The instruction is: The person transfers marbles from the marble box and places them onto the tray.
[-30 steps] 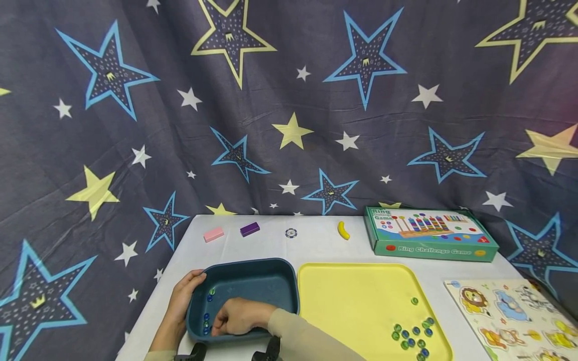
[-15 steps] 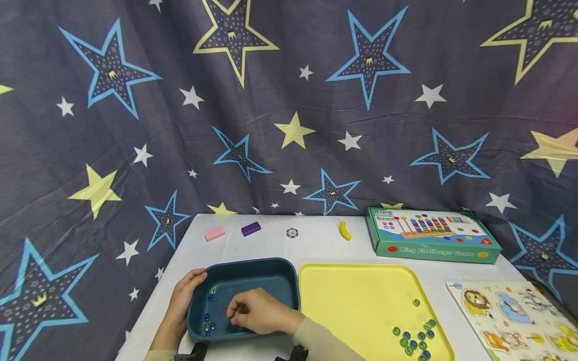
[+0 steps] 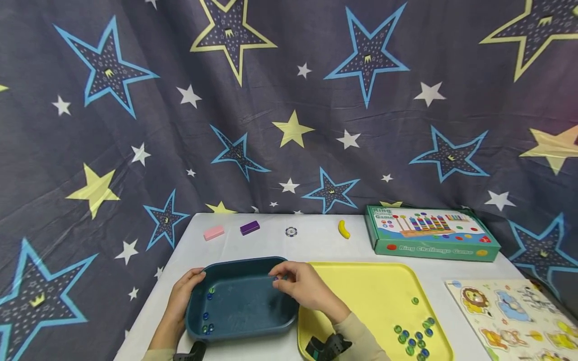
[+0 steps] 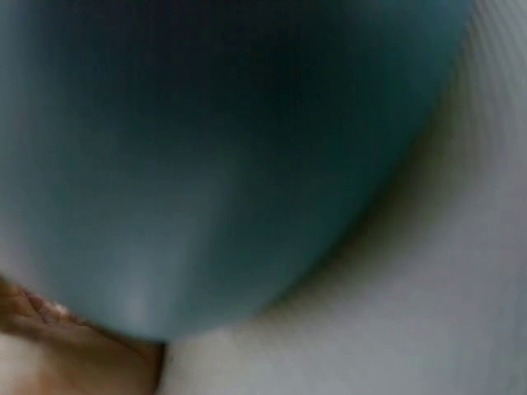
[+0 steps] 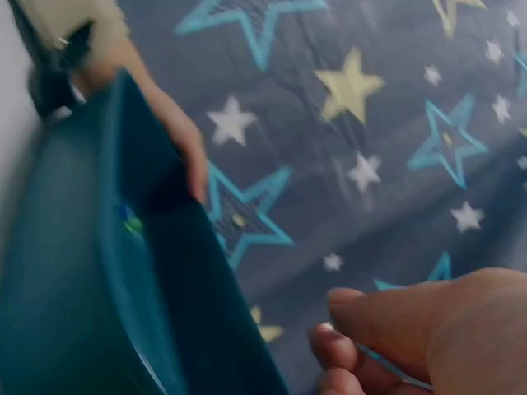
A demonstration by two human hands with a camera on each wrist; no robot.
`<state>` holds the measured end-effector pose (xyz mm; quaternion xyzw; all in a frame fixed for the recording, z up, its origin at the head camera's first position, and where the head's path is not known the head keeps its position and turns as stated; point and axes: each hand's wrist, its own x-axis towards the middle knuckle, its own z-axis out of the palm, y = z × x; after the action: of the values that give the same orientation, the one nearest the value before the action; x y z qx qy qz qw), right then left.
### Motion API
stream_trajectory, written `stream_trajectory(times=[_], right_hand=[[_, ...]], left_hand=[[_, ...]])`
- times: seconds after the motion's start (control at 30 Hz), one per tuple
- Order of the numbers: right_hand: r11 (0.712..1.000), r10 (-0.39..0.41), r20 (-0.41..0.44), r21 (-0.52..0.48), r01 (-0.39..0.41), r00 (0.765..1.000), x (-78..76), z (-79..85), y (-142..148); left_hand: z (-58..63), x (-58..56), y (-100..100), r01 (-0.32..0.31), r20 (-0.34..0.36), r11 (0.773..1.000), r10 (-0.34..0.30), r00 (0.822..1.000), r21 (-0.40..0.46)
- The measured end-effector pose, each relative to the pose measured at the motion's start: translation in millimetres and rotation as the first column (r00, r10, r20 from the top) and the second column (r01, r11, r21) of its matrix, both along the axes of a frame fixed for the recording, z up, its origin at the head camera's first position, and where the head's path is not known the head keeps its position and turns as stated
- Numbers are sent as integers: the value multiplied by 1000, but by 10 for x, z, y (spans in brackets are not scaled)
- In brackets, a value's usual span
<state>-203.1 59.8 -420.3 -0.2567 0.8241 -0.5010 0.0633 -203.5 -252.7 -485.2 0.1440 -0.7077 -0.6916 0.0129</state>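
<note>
My left hand [image 3: 181, 297] grips the left end of a dark teal plastic tub [image 3: 246, 308], its fingertips over the rim. Several blue and green glass marbles [image 3: 205, 316] lie along the tub's left side. Over the tub's right end, my right hand [image 3: 309, 287] has thumb and index finger pinched together. A small dark marble [image 3: 277, 277] shows between those fingertips, mostly hidden by them. In the right wrist view, the thumb and curled fingers are at the lower right, beside the tub's wall. Only the tub's blurred outside fills most of the left wrist view.
A yellow tray [image 3: 356, 291] adjoins the tub on the right, with several green and blue marbles [image 3: 412, 342] toward its right side. Behind lie a pink block [image 3: 213, 232], a purple block [image 3: 250, 228], a poker chip [image 3: 291, 231], a toy banana [image 3: 343, 229] and a green game box [image 3: 433, 234].
My right hand has risen from the marbles at the tub's left and moved right to above its right rim, with a marble in its fingertips. The left hand stays on the tub.
</note>
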Motion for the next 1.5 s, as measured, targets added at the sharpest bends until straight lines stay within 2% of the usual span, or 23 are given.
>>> stream_trajectory(times=[0.2,0.37,0.47,0.6,0.83,1.03,1.1,1.23,1.4,1.5], right_hand=[[987,-161,-37,17,162,986,-138,9,233],[955,-293,-47,38,295,955,-272,-91,477],[937,-341,-29,65,342,940,-347,-177,619],[939,-330,7,106,327,944,-412,-266,769],[974,-209,113,110,197,971,-440,-388,880],[980,-178,131,113,164,975,-447,-518,843],[980,-169,126,123,154,978,-441,-547,812],[972,-176,61,169,164,983,-433,-597,752],[949,-198,-35,245,200,980,-431,-631,704],[939,-193,-61,277,203,979,-431,-641,691]], left_hand=[[11,16,-21,-12,9,1000,12,1000,7],[1,2,-15,-6,5,1000,6,1000,-7],[0,-4,-11,-3,5,1000,3,1000,-11],[4,-7,-9,-1,6,1000,1,1000,-4],[4,-2,-9,-9,-1,1000,9,1000,9],[1,-3,-6,-11,-1,1000,11,1000,21],[2,-8,-4,-8,-2,1000,8,1000,19],[0,-26,-6,-4,3,1000,4,1000,15],[-2,-33,-12,-7,15,1000,7,1000,11],[1,-21,-11,-11,19,1000,11,1000,13]])
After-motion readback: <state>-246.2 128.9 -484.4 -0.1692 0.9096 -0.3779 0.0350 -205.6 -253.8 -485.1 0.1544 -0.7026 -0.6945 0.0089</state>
